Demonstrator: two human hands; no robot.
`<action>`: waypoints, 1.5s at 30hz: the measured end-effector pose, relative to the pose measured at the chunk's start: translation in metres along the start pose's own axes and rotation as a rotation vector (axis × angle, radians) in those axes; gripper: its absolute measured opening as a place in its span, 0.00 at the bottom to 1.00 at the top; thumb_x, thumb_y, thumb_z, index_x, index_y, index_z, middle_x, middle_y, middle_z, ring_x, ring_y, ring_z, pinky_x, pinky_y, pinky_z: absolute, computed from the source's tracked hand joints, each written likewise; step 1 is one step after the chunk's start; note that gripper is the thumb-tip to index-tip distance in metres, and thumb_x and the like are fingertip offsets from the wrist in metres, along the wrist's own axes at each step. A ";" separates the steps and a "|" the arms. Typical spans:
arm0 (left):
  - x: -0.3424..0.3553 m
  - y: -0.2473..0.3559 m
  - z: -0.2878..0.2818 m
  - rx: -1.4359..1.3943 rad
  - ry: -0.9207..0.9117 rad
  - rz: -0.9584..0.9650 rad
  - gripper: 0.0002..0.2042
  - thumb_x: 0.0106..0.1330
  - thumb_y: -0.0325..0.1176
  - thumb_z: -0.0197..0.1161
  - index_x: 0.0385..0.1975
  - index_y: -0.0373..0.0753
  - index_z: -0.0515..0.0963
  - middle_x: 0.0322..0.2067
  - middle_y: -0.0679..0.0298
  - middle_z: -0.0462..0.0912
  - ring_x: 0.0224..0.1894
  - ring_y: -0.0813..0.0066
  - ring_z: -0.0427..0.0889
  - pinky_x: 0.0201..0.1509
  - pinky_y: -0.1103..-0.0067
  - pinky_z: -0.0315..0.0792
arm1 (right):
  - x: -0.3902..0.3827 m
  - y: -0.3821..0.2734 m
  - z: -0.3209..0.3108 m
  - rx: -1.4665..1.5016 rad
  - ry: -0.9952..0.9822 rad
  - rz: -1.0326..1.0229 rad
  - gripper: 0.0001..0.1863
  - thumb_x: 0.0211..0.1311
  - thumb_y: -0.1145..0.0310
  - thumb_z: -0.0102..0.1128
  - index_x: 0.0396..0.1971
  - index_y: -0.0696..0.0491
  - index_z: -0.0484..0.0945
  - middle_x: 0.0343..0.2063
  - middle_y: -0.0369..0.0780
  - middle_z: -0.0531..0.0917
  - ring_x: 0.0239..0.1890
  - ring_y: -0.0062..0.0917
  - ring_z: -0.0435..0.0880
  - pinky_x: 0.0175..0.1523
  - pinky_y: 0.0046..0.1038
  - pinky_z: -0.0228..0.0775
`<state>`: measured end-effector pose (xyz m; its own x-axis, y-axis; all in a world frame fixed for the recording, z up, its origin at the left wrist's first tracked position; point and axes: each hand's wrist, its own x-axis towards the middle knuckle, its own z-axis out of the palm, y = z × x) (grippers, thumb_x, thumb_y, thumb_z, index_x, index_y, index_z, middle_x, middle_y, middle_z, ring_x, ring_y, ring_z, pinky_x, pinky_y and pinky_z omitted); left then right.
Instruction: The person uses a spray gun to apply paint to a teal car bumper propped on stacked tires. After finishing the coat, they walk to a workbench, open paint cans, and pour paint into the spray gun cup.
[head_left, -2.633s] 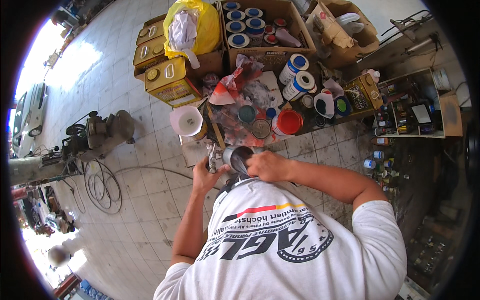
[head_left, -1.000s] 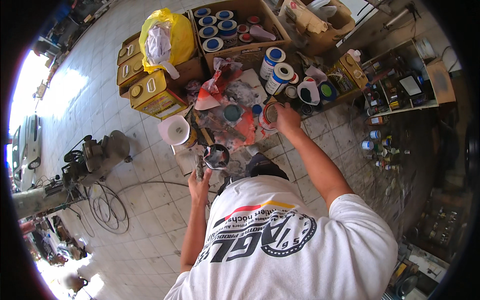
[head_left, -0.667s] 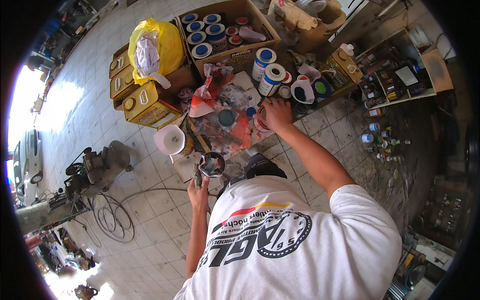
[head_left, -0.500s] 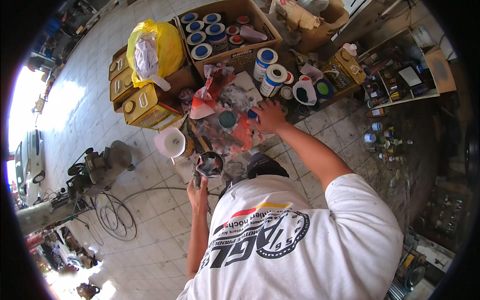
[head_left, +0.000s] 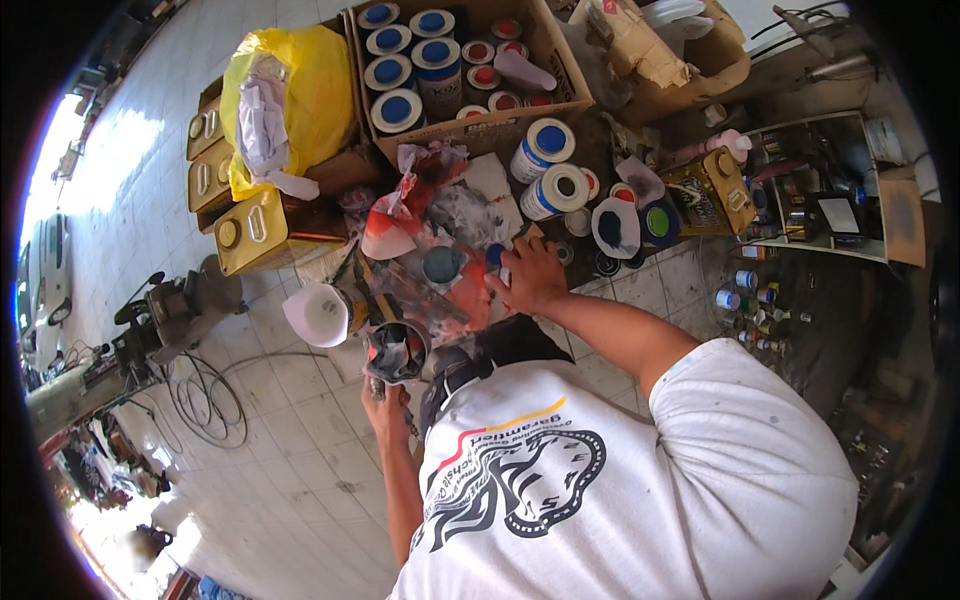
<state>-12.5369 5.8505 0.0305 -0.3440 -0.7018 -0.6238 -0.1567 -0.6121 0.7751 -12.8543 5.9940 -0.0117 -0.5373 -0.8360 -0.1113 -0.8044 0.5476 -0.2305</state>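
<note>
My left hand (head_left: 386,402) is closed round the metal body of what looks like a spray gun (head_left: 377,386). Its open cup (head_left: 398,352) has grey, black and red inside. My right hand (head_left: 532,276) is over the paint-stained work surface with its fingers curled. A small pale bit shows at the thumb and fingertips, too small to name. Right beside those fingers lies a round blue cap (head_left: 495,254). A small pot of grey-green paint (head_left: 442,265) stands between my hands. Left of the cup is a can with a white paper cone (head_left: 318,313) in its top.
Two white cans with blue tops (head_left: 548,148) stand behind my right hand. Beyond is a cardboard box (head_left: 480,128) of blue- and red-topped cans. Gold tins (head_left: 250,232) and a yellow bag (head_left: 315,100) sit at the left. Paint-smeared paper (head_left: 395,225) covers the surface's middle.
My right hand has drawn slightly nearer, off the blue cap, which stays in place. My left hand keeps its hold on the spray gun. The whole view has shifted a little.
</note>
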 end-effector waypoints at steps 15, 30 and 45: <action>-0.011 0.009 0.051 -0.054 -0.081 0.105 0.08 0.69 0.29 0.61 0.44 0.37 0.74 0.25 0.68 0.74 0.24 0.81 0.71 0.27 0.82 0.65 | -0.015 0.003 -0.033 0.053 0.097 -0.113 0.41 0.45 0.39 0.72 0.60 0.42 0.75 0.60 0.49 0.68 0.62 0.45 0.67 0.59 0.53 0.61; -0.025 0.021 0.068 -0.103 -0.111 0.165 0.06 0.71 0.32 0.61 0.36 0.40 0.70 0.24 0.72 0.69 0.23 0.84 0.66 0.26 0.82 0.64 | -0.037 0.131 -0.216 0.338 -0.160 0.094 0.40 0.36 0.56 0.79 0.57 0.49 0.78 0.57 0.48 0.79 0.60 0.42 0.76 0.66 0.37 0.68; -0.075 0.010 0.069 0.279 0.109 0.162 0.16 0.64 0.43 0.72 0.39 0.37 0.78 0.24 0.73 0.75 0.24 0.85 0.71 0.26 0.82 0.66 | 0.198 0.296 -0.056 0.021 0.155 0.330 0.44 0.42 0.49 0.79 0.65 0.37 0.72 0.66 0.46 0.69 0.65 0.49 0.70 0.65 0.49 0.68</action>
<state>-12.5768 5.9227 0.0921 -0.2866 -0.8260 -0.4853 -0.3601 -0.3766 0.8535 -13.2133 5.9922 -0.0482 -0.8002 -0.5987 -0.0355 -0.5770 0.7847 -0.2266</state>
